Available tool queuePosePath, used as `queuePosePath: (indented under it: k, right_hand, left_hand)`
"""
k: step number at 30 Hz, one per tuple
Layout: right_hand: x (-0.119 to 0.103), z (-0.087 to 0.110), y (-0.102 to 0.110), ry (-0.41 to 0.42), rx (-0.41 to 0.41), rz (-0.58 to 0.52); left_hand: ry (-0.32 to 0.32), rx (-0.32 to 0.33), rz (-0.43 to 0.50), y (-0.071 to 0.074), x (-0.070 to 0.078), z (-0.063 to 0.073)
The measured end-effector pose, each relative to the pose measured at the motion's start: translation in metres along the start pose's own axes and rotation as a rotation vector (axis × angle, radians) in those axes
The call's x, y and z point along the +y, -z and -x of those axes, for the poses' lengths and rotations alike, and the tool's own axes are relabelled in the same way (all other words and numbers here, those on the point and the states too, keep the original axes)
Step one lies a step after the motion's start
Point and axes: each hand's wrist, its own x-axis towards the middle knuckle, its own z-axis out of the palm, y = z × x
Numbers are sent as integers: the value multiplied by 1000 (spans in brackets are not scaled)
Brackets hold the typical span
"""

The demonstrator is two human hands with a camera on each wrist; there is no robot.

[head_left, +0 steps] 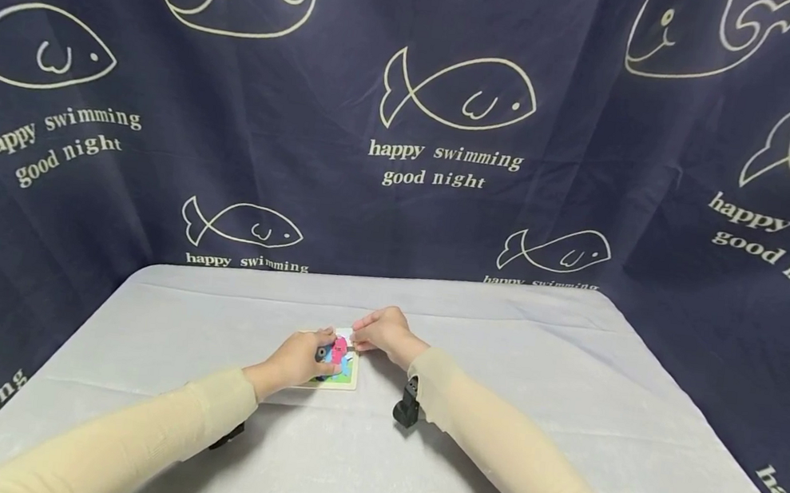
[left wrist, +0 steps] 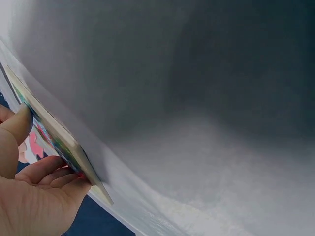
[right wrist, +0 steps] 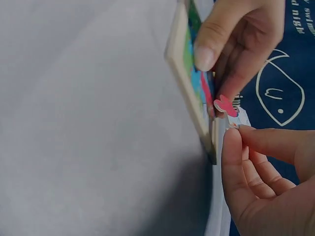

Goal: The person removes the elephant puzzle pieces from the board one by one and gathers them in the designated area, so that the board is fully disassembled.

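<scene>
A small wooden jigsaw puzzle board (head_left: 331, 387) with a pale frame and a colourful picture lies on the cloth-covered table. My left hand (head_left: 296, 358) rests on it, thumb and fingers spread over the picture, touching its surface; part of the picture is hidden underneath. Beyond the board's right side, my right hand (head_left: 386, 334) pinches a small puzzle piece (right wrist: 241, 117) between thumb and forefinger, its white part showing. Pink shows right by it, a pink shape (right wrist: 225, 105) standing raised above the board beside the left fingertips. The right hand's other fingers are curled beneath.
A light grey cloth (head_left: 493, 417) covers the table. Behind and at both sides hangs a dark blue curtain (head_left: 440, 227) printed with fish and lettering. A black wrist camera (head_left: 407, 404) sits under the right forearm.
</scene>
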Motion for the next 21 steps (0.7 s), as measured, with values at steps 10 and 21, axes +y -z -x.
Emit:
queuePosePath:
  k: [10, 21]
  right_hand:
    - [-3, 0, 7, -1, -21, -102]
    - [0, -8, 22, -21, -11, -142]
  left_hand:
    - [-20, 9, -7, 2, 1, 4]
    - [-12, -4, -6, 0, 2, 3]
